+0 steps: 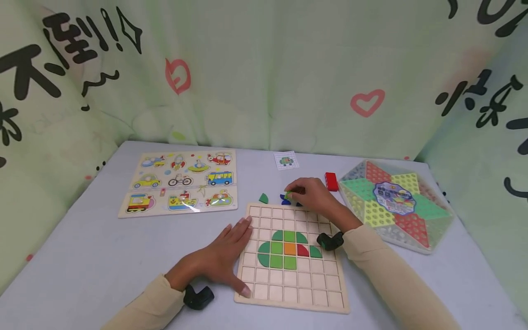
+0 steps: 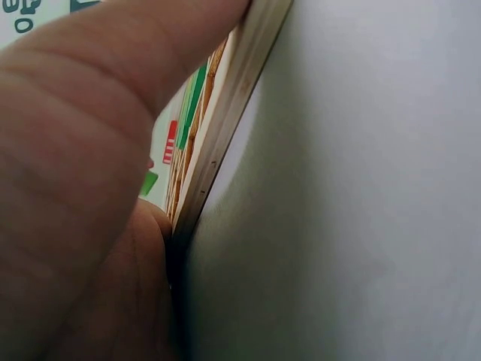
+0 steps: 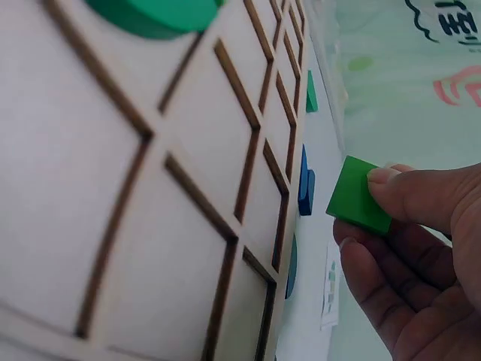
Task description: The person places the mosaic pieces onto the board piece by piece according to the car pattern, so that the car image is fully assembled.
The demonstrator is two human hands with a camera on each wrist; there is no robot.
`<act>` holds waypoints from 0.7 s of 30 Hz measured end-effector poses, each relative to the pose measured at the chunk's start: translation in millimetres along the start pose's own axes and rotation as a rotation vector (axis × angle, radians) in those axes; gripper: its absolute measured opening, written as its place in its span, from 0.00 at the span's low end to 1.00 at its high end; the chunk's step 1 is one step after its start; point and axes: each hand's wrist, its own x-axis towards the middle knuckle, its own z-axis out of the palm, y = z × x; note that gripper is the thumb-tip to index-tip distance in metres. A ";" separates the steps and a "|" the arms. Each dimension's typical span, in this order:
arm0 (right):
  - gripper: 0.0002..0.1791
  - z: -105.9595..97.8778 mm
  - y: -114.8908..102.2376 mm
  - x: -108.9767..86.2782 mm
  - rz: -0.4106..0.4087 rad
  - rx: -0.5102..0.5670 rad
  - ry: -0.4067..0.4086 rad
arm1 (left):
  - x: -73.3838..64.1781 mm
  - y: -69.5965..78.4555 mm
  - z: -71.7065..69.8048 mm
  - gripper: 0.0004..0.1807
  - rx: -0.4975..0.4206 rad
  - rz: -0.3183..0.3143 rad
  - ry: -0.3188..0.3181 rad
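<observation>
We read bright green on the held square (image 3: 353, 197). Grid board (image 1: 293, 306): pale wood, brown lines in a checked pattern. On it we count 4 bright green squares (image 1: 290, 263), 5 darker green rounded pieces (image 1: 263, 261), 1 orange square (image 1: 290, 249), 1 red rounded piece (image 1: 303, 250). Loose green piece (image 1: 263, 198), dark blue pieces (image 1: 284, 200), red block (image 1: 331, 181). Card (image 1: 286, 160): white, green-and-orange motif. Puzzle board (image 1: 206, 192): cream, multicolour vehicle prints. Hexagonal case (image 1: 429, 208): red, green, yellow, grey panels; blue label (image 1: 395, 198). Curtain (image 1: 231, 91): pale green, black lettering (image 1: 35, 68), red hearts (image 1: 355, 106). Tabletop (image 1: 103, 256): pale lavender. Sleeves (image 1: 400, 270): beige.
</observation>
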 end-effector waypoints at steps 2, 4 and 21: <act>0.10 1.3 -1.4 -3.5 -0.009 0.000 -0.012 | -1.2 0.0 0.3 0.74 -0.002 0.002 0.002; 0.10 2.2 -3.0 -7.0 -0.018 0.000 -0.020 | -1.8 0.0 0.3 0.73 -0.009 0.005 0.005; 0.10 0.5 1.6 -52.0 -0.064 0.039 -0.019 | -1.1 -1.7 2.0 0.73 0.000 0.007 0.001</act>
